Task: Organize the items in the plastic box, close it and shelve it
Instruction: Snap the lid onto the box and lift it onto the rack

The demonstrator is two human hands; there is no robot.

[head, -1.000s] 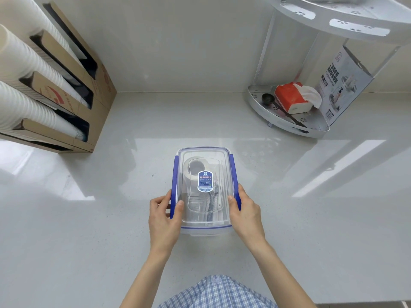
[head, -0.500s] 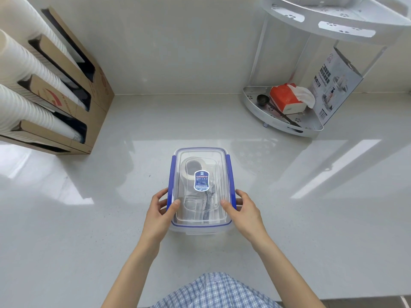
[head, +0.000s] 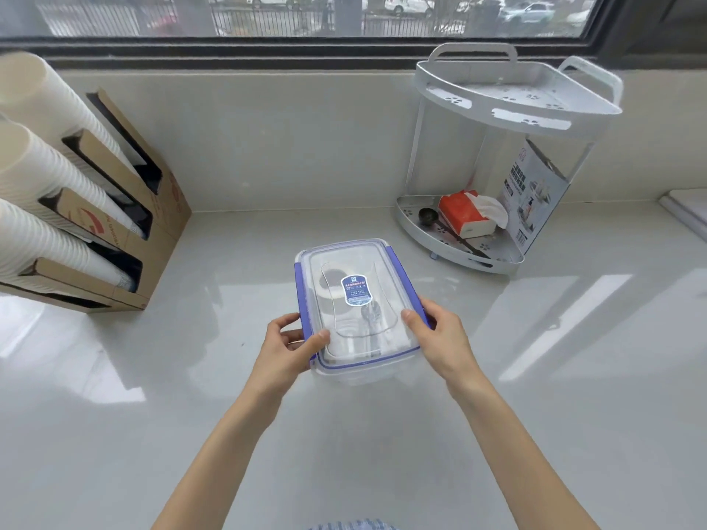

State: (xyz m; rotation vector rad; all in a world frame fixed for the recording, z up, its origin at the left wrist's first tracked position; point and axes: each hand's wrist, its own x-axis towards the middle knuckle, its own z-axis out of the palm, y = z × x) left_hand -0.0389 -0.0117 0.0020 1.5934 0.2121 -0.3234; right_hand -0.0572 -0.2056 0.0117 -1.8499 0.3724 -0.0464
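The clear plastic box (head: 346, 262) with blue side clasps and a blue label on its lid is shut and tilted, its near end raised off the white counter. Inside I make out a roll of tape and some utensils. My left hand (head: 287, 348) grips its left side, thumb on the lid. Opposite it, my right hand (head: 440, 336) holds the right side over the blue clasp. The white two-tier corner shelf (head: 512, 116) stands at the back right, its top tier bare.
A cardboard dispenser (head: 126, 208) holding stacks of white paper cups fills the left. The shelf's lower tier holds an orange tissue pack (head: 465, 216), a black scoop (head: 426, 216) and a printed carton (head: 533, 193). A window runs along the back wall. A white board edge (head: 688, 212) lies far right.
Both hands have lifted the box's near end off the counter and tilted it. The view has swung up, so the window and the shelf's top tier show now.
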